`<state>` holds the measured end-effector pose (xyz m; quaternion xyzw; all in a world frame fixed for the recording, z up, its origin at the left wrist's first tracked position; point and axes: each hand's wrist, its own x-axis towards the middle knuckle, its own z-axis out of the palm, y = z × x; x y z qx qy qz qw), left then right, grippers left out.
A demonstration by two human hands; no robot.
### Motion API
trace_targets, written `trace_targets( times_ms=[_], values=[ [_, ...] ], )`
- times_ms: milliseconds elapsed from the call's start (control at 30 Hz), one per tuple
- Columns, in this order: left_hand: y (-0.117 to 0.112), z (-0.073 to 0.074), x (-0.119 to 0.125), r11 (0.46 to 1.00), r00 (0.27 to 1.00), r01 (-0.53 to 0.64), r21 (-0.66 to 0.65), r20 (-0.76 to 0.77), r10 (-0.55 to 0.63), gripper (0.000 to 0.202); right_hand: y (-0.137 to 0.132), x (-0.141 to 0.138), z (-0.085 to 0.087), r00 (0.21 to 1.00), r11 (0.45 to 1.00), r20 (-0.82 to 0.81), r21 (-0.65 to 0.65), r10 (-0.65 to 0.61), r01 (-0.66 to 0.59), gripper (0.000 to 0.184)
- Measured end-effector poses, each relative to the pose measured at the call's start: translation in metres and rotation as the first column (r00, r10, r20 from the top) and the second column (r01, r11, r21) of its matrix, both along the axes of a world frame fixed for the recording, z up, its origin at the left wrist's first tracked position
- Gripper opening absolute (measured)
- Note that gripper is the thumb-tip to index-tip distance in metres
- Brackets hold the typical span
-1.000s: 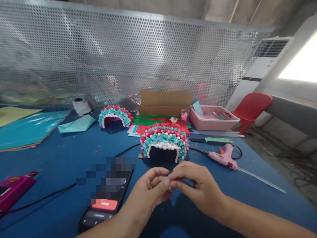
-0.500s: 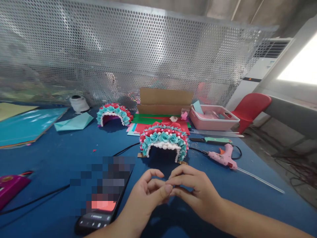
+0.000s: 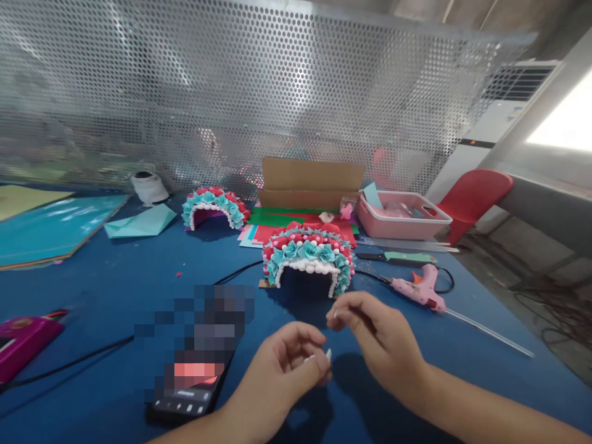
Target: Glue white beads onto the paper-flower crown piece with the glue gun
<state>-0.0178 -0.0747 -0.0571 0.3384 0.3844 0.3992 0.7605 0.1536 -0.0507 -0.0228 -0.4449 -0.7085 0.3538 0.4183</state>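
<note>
My left hand (image 3: 291, 361) is curled above the blue table, and a small white bit (image 3: 328, 355) shows between its thumb and fingers, too tiny to name. To its right my right hand (image 3: 377, 339) is closed in a pinch, its fingertips pressed together around something I cannot make out. Just beyond them stands an arched ornament (image 3: 309, 253) covered with teal and red paper flowers, pink beads and white beads along its inner edge. Neither hand touches it. A phone (image 3: 198, 364) with a partly blurred screen lies left of my left hand.
A pink glue gun (image 3: 420, 288) with a clear stick lies at right, near a green-handled knife (image 3: 407, 257). Farther back are a second flowered arch (image 3: 215, 200), coloured paper sheets (image 3: 272, 217), a cardboard box (image 3: 314, 179) and a pink basket (image 3: 402, 228). A magenta device (image 3: 28, 342) sits left.
My hands, together half a second ago, have come apart. The right has moved up and right, still pinched; the left has dropped slightly, and the small white bit now shows in it.
</note>
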Motion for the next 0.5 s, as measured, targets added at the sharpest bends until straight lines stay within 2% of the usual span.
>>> trace_targets(
  times_ms=[33, 100, 200, 267, 367, 500],
  values=[
    [-0.0010, 0.0002, 0.0009, 1.000, 1.000, 0.024, -0.019, -0.005, -0.024, 0.037, 0.0018, 0.0007, 0.0024, 0.994, 0.997, -0.106, -0.075, -0.011, 0.003, 0.015],
    [-0.0022, -0.0002, 0.0019, 0.998, 0.998, 0.049, -0.048, -0.025, -0.051, 0.037, 0.0045, 0.0016, 0.0065, 0.951, 0.968, -0.308, -0.239, 0.001, -0.078, 0.023],
    [-0.0022, -0.0023, 0.0017, 0.998, 0.996, 0.066, -0.014, -0.055, -0.067, 0.035, 0.0053, 0.0011, 0.0098, 0.902, 0.904, -0.430, -0.367, 0.044, -0.220, 0.029],
    [-0.0021, -0.0040, 0.0012, 0.997, 0.996, 0.070, 0.034, -0.048, -0.069, 0.030, 0.0050, -0.0001, 0.0103, 0.909, 0.902, -0.416, -0.379, 0.033, -0.206, 0.024],
    [-0.0028, -0.0065, 0.0016, 0.997, 0.998, 0.062, 0.047, -0.028, -0.061, 0.028, 0.0054, -0.0012, 0.0097, 0.919, 0.928, -0.395, -0.343, 0.000, -0.148, 0.018],
    [-0.0040, -0.0070, 0.0032, 0.999, 0.999, 0.040, -0.017, -0.030, -0.041, 0.031, 0.0067, 0.0003, 0.0085, 0.906, 0.916, -0.420, -0.341, 0.051, -0.210, 0.020]
  ],
)
